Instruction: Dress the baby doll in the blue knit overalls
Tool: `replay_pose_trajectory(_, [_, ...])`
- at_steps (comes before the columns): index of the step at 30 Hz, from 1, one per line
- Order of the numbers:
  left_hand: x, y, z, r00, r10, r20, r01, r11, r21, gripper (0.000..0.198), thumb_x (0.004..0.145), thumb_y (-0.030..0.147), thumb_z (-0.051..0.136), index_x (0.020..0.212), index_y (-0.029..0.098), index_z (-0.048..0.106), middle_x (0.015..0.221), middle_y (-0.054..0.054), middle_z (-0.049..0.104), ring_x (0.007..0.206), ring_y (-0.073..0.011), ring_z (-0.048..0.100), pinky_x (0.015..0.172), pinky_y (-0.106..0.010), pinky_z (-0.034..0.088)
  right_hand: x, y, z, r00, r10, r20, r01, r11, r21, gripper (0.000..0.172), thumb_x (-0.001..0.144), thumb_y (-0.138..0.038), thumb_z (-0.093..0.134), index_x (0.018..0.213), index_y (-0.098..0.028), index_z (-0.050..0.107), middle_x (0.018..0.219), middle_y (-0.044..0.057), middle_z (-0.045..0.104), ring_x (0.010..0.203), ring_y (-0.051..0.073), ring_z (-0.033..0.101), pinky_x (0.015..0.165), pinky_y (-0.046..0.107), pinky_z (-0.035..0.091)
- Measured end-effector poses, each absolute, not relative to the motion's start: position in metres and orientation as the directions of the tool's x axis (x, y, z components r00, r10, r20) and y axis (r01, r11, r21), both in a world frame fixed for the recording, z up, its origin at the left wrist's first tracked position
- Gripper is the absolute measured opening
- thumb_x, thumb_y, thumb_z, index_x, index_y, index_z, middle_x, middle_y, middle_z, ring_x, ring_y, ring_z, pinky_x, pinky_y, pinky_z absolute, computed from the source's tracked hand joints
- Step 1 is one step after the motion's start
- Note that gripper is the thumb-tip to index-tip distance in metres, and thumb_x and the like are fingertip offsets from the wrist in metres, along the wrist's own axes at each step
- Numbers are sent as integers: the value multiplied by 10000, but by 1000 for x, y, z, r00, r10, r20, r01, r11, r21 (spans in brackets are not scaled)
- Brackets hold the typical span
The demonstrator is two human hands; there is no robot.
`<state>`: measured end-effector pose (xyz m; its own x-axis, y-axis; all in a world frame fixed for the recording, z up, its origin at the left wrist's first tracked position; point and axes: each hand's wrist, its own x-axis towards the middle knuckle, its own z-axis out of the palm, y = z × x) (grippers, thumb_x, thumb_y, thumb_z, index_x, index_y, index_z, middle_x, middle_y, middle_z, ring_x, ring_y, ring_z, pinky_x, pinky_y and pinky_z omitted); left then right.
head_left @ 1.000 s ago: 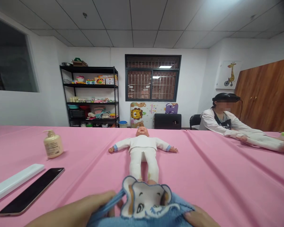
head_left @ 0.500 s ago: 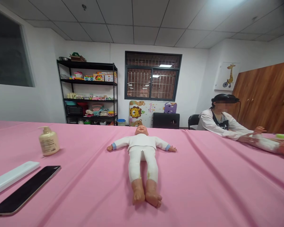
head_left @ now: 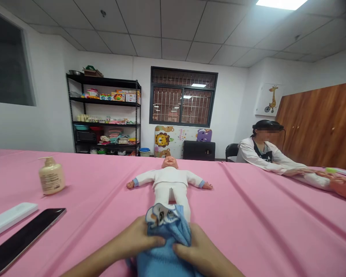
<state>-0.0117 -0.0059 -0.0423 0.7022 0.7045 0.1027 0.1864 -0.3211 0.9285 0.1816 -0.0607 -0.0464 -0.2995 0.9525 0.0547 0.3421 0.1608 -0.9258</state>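
Observation:
Both hands are at the front of the table, gripping a blue knitted garment (head_left: 167,261) with a white patterned piece at its top edge. My left hand (head_left: 138,238) has its thumb pressed on the near side of the cloth. On the opposite side, my right hand (head_left: 197,246) pinches it the same way. Behind the garment a baby doll (head_left: 170,177) in a white top and trousers lies on its back, arms spread, head away from me. The doll's lower legs and feet are hidden by the garment and hands.
A pump bottle (head_left: 51,177) stands on the pink tablecloth (head_left: 98,184) at left. Nearer lie a white bar-shaped object (head_left: 11,219) and a dark phone (head_left: 25,238). At the right a person (head_left: 259,150) handles another doll (head_left: 317,180). Shelves (head_left: 105,104) stand behind.
Both my hands have come into view from below with the blue garment, covering the doll's lower legs. The view has shifted slightly. The other person's hands have lowered on their doll.

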Motion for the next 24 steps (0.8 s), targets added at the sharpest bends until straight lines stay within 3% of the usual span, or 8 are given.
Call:
replay_pose_trajectory(4, [-1,34,-63,635,758,151,312,-431,847,243,699,215,583,931,154,623,913,1,659,900,-218,569,791,-261,448,174,-16,-58,-216,958,189,831,282,-479,303,611,-128,465,888,-113,589,960,106,570,924,234,490,819,332,381])
replay_pose_trajectory(6, [6,48,-74,592,786,179,364,-458,811,236,696,188,545,917,149,615,883,-6,663,856,-204,575,752,-252,443,173,2,-62,-266,951,157,898,303,-317,343,600,-127,487,923,-87,594,1014,148,547,1009,277,445,891,379,349])
replay_pose_trajectory(8, [11,56,-85,534,815,226,401,-480,780,222,691,159,508,890,148,606,863,-15,662,823,-192,576,723,-244,432,173,14,-65,-305,946,108,901,323,-288,366,606,-138,488,951,-61,584,1017,167,535,1012,283,437,902,384,350])
replay_pose_trajectory(12, [13,56,-103,428,854,296,490,-495,718,146,772,202,433,738,168,571,763,-19,638,718,-172,558,647,-240,400,177,17,-74,-350,929,123,816,367,-446,458,633,-147,451,1081,-76,520,1034,138,520,990,246,438,903,357,356])
replay_pose_trajectory(15, [11,50,-106,410,862,297,484,-482,731,171,822,288,433,759,187,556,748,-11,614,681,-167,542,625,-241,386,183,11,-80,-382,910,161,729,404,-553,537,640,-149,439,1174,-105,473,1054,114,516,1022,237,421,931,356,333])
replay_pose_trajectory(18, [9,50,-99,405,871,278,295,-413,862,207,818,374,484,866,179,534,804,-23,600,769,-177,547,697,-250,410,188,8,-77,-381,901,207,601,411,-686,530,639,-132,419,1165,-138,483,1080,86,525,1023,218,439,930,339,343])
replay_pose_trajectory(21, [6,57,-91,426,891,159,79,-211,974,386,725,476,605,922,157,514,862,-45,590,830,-196,546,718,-269,430,194,12,-67,-331,901,282,385,401,-831,459,639,-130,402,1079,-137,529,1087,64,548,1005,191,480,927,310,363])
replay_pose_trajectory(24, [2,61,-87,555,825,106,-118,-48,992,541,638,464,706,1048,174,508,993,-55,586,940,-218,540,798,-300,437,199,18,-60,-167,968,190,153,215,-964,332,656,-201,444,943,-104,580,971,74,601,908,202,535,827,305,424])
